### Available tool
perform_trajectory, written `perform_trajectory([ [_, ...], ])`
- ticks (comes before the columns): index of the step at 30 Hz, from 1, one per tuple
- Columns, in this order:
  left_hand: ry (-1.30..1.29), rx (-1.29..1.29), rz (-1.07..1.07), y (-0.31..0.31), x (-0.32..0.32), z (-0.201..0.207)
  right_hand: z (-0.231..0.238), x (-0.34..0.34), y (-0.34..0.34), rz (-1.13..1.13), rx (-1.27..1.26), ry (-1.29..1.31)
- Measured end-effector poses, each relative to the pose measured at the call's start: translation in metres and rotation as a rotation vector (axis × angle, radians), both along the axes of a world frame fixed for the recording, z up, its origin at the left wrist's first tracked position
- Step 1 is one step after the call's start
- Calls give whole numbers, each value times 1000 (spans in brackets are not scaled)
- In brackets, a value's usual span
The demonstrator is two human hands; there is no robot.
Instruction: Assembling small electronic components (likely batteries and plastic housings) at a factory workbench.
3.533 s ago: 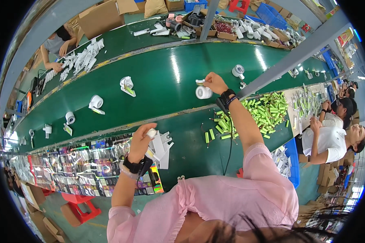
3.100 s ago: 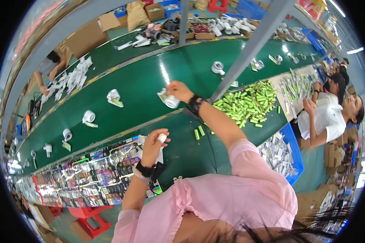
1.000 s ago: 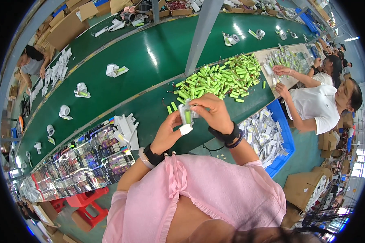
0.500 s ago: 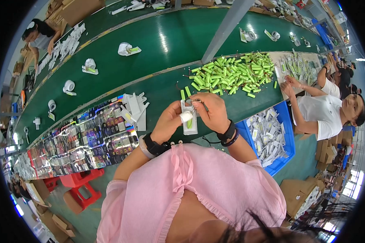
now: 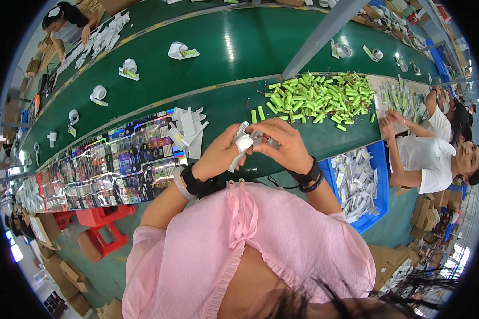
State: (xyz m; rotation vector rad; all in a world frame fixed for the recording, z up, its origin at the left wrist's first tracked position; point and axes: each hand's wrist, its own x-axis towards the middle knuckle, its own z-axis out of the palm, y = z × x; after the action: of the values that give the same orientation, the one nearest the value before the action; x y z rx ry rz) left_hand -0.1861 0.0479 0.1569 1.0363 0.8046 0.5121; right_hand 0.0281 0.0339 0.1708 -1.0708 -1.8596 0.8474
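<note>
Holding the white plastic part [image 5: 242,128] up over the green bench [image 5: 223,110], in front of the chest: L hand [image 5: 218,157] has it pinched btwn white-wrapped thumb & fingers; R hand [image 5: 287,146] pinches a small grey piece [image 5: 257,137] at its R side, too small to ID. Best w/ L grip firm but not squeezing, R fingertips doing the fine work gently, no yanking, & well clear of the green cylinders [image 5: 324,98].
</note>
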Motion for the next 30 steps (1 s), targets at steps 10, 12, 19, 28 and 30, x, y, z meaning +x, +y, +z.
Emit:
perform_trajectory([
  [10,199,375,173,-14,-9,13,-16,-25,-1,-311,338,-245],
  [12,72,235,247,-14,-9,11,-17,-33,-2,-369,291,-193],
  [19,-63,208,323,-10,-20,17,-11,-32,-2,-193,139,-145],
  [28,-92,24,328,-12,-16,13,-5,-48,-8,-431,375,4],
  [30,-102,-24,373,-12,-13,8,-3,-51,-8,-441,399,25],
])
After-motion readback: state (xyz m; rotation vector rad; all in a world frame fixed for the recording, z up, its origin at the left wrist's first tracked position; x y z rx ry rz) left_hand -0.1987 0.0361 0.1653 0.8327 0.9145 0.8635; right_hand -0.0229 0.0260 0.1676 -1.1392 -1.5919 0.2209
